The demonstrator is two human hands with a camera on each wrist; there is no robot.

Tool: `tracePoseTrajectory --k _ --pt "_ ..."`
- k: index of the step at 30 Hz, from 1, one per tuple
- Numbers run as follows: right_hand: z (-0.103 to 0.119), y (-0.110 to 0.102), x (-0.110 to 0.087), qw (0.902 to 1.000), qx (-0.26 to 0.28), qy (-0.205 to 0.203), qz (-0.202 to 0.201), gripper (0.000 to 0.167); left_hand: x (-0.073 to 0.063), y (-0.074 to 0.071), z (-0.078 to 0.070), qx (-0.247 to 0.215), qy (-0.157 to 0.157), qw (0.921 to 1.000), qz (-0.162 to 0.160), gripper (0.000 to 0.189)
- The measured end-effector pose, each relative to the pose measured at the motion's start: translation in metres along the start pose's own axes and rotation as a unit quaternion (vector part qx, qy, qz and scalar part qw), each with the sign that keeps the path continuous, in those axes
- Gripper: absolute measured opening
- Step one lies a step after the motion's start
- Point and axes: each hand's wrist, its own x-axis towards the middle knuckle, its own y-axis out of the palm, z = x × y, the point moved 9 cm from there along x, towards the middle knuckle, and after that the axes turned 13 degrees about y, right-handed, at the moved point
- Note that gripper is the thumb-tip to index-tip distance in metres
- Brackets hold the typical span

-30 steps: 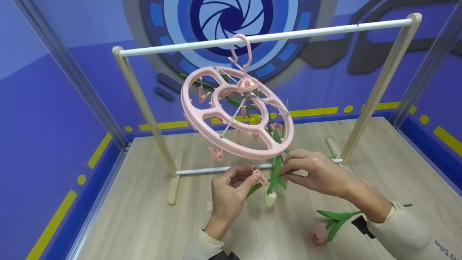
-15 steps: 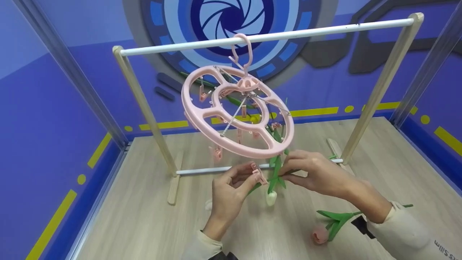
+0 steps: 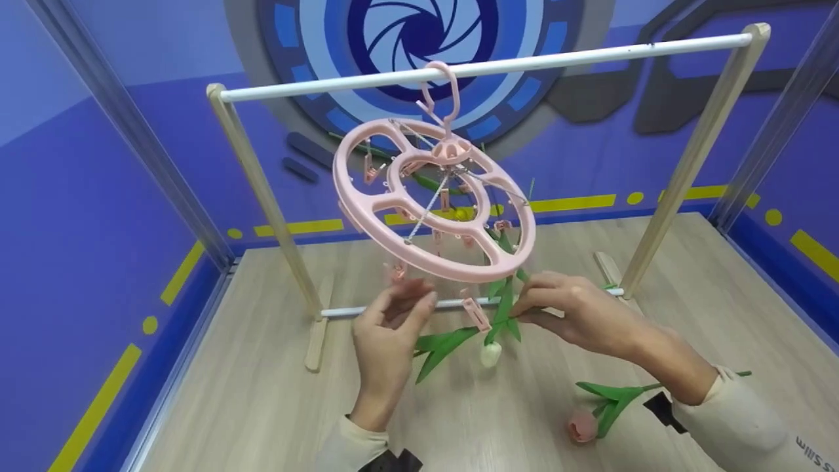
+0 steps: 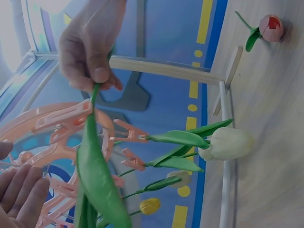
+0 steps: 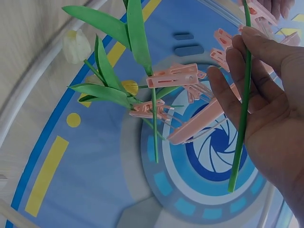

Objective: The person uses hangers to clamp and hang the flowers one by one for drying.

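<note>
My right hand (image 3: 583,318) pinches the green stem (image 4: 95,95) of an artificial tulip between thumb and fingers. Beside those fingers a pink clothespin (image 3: 476,314) hangs from the round pink drying hanger (image 3: 452,265) and grips that stem. The tulip's leaves (image 3: 449,346) stretch left toward my left hand (image 3: 387,347), and its bloom is hidden in the head view. With fingers loosely bent, my left hand holds nothing and is apart from the clothespin. A white tulip (image 3: 490,354) hangs head down close behind, clipped by another clothespin (image 4: 130,133).
The hanger hooks over the white bar (image 3: 557,60) of a wooden-legged rack (image 3: 695,157). More clothespins and a yellow flower (image 4: 150,205) hang under it. On the table a pink tulip (image 3: 582,427) lies near my right forearm. Blue patterned walls enclose the table.
My left hand has let go of the clothespin and moved left, its fingers loosening. The tulip's leaves now show between the hands. My right hand has stayed on the stem.
</note>
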Motion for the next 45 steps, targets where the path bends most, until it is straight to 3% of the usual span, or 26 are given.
tracePoseTrajectory --k 6,10,15,20,27,35,45 --pt "-0.005 -0.005 -0.003 0.9999 -0.007 0.0 -0.011 0.035 0.003 -0.025 -0.004 0.026 0.036 0.9956 -0.082 0.023" --pt "-0.006 -0.007 -0.006 0.9998 -0.009 -0.003 -0.015 0.037 0.008 -0.034 -0.005 0.049 0.053 0.9918 -0.106 0.027" --pt "-0.011 -0.009 -0.008 0.9996 -0.013 0.02 -0.012 0.037 0.017 -0.03 0.003 0.029 0.035 0.9959 -0.079 0.033" --pt "-0.012 -0.01 -0.009 0.9996 -0.009 0.025 -0.009 0.036 0.021 -0.02 0.01 0.004 0.01 0.9991 -0.042 0.021" --pt "-0.013 -0.01 -0.01 0.9993 -0.025 0.027 -0.01 0.032 0.023 -0.015 0.01 -0.001 0.02 0.9997 -0.013 0.015" --pt "-0.016 -0.013 -0.01 0.9981 -0.047 0.035 -0.019 0.034 0.018 -0.016 0.012 -0.045 -0.002 0.9989 -0.013 0.048" --pt "-0.02 -0.017 -0.013 0.9949 -0.078 0.039 -0.051 0.035 0.008 -0.009 0.015 0.009 -0.004 0.9993 0.037 0.038"
